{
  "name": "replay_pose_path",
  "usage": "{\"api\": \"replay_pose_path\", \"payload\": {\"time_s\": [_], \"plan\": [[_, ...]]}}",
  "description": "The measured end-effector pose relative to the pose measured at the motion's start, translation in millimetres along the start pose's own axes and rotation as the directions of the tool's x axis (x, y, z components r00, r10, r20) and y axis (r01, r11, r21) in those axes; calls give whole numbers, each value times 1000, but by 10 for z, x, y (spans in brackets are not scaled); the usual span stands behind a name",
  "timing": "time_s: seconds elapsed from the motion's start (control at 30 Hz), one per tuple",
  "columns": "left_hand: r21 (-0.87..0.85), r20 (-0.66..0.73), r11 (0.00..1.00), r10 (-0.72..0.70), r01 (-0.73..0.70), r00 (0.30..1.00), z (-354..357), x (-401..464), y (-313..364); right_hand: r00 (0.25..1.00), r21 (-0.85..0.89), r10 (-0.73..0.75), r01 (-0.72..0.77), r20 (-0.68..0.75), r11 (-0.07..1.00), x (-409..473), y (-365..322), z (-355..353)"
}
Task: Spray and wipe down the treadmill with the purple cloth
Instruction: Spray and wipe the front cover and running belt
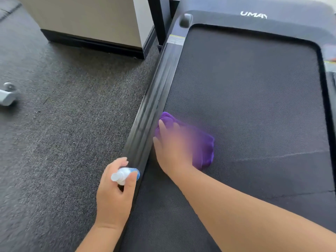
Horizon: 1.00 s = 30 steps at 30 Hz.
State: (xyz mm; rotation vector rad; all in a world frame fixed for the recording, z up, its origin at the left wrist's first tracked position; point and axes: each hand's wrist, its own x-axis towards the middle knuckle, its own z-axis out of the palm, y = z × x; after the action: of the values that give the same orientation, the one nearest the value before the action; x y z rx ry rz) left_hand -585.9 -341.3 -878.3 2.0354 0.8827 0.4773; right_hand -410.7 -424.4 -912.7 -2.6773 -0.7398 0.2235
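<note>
A flat black treadmill (254, 91) fills the right half of the view, its belt dark and textured, with a ribbed side rail (154, 106) along its left edge. A crumpled purple cloth (205, 148) lies on the belt beside that rail. My right hand (172, 148) presses flat on the cloth and is blurred by motion. My left hand (114, 193) hovers over the rail nearer to me, wrapped around a small white spray bottle (123, 175) with a blue band.
Grey carpet (63, 133) covers the floor on the left. A beige cabinet (87, 20) with a dark base stands at the back left. A grey wheeled caster (8, 95) sits at the far left edge. White lettering marks the treadmill's front hood (253, 15).
</note>
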Motion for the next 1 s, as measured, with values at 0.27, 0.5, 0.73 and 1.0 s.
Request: {"api": "replay_pose_path", "payload": {"time_s": [0.27,0.5,0.73,1.0], "plan": [[64,-78,994,-87,92,993,61,78,46,990,24,-140,140,-6,990,3,263,37],[27,-8,969,-247,247,969,121,-25,57,982,66,-45,58,-182,996,-247,834,-58],[36,50,976,-218,217,975,193,-9,-38,946,-35,184,-200,-267,979,-789,2209,-566],[127,87,985,-131,120,988,216,94,-201,843,100,453,-444,-289,891,-1465,3305,-1165]]}}
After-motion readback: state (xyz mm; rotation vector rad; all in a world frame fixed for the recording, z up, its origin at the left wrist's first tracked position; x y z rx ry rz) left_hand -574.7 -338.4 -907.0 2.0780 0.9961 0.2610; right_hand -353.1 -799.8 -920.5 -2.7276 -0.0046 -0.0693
